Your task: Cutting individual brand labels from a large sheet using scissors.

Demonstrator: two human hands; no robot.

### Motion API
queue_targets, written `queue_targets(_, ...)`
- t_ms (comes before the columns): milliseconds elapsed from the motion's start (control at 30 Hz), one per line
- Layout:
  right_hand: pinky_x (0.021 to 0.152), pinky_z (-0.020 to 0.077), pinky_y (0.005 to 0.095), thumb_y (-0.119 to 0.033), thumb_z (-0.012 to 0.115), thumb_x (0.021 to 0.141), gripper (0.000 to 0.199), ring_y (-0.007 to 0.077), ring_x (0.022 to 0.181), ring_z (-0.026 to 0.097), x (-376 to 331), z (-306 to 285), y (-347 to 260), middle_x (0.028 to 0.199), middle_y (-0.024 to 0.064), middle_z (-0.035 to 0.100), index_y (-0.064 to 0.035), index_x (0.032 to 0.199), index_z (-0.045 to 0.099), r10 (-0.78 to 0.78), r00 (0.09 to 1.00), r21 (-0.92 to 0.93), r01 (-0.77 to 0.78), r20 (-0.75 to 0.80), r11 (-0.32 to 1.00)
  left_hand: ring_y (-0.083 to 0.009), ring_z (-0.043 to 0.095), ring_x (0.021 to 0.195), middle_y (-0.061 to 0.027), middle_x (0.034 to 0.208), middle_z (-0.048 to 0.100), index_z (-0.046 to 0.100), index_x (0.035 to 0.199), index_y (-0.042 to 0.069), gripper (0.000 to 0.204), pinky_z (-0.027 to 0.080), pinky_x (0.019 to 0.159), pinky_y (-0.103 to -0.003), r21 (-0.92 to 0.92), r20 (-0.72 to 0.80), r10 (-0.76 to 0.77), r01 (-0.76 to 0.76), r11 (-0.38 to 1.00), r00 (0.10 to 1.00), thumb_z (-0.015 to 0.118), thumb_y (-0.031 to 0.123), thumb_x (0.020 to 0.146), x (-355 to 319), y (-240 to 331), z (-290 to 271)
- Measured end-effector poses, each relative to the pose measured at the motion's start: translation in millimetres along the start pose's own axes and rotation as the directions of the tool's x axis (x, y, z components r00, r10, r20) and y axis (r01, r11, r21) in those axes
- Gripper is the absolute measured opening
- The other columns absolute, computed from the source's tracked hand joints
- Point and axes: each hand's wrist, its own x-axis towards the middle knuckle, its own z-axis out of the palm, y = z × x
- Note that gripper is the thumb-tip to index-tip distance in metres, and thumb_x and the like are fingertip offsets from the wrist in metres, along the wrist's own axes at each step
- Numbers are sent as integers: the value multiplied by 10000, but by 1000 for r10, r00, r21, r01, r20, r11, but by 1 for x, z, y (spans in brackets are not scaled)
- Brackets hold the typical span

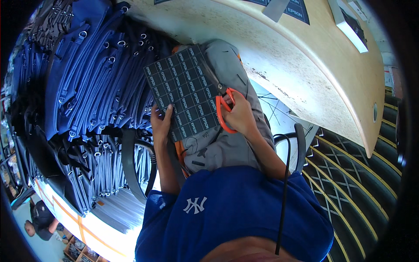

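Observation:
A dark sheet printed with rows of small white-lettered labels lies tilted across my lap, over grey trousers. My left hand grips its lower left edge, thumb on top and the other fingers partly hidden. In my right hand is a pair of scissors with orange-red handles, fingers through the loops. The dark blades run along the sheet's right edge, pointing away from me. Whether the blades are apart or closed, I cannot tell.
Stacked blue bags with metal rings crowd the left side. A pale tabletop curves across the far right, bearing another dark label sheet and a white box. Chair armrests flank me. At the lower left is another person.

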Motion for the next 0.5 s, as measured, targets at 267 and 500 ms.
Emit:
queue_targets(267, 528, 407, 219, -136, 718, 744, 273, 68, 574, 498, 8, -13, 2, 671, 3, 547, 9, 908, 555, 125, 989, 105, -132, 76, 986, -90, 572, 751, -39, 873, 603, 570, 978, 43, 249, 459, 635, -213, -112, 707, -196, 381, 918, 680, 505, 277, 921, -105, 54, 0)
queue_targets(500, 521, 423, 256, -194, 711, 753, 297, 110, 596, 561, -7, -10, 9, 662, 37, 543, 19, 857, 532, 96, 983, 301, -140, 156, 943, -142, 597, 818, -56, 985, 604, 540, 939, 74, 255, 461, 689, -275, -536, 770, -229, 798, 277, 596, 488, 323, 926, -113, 42, 76)
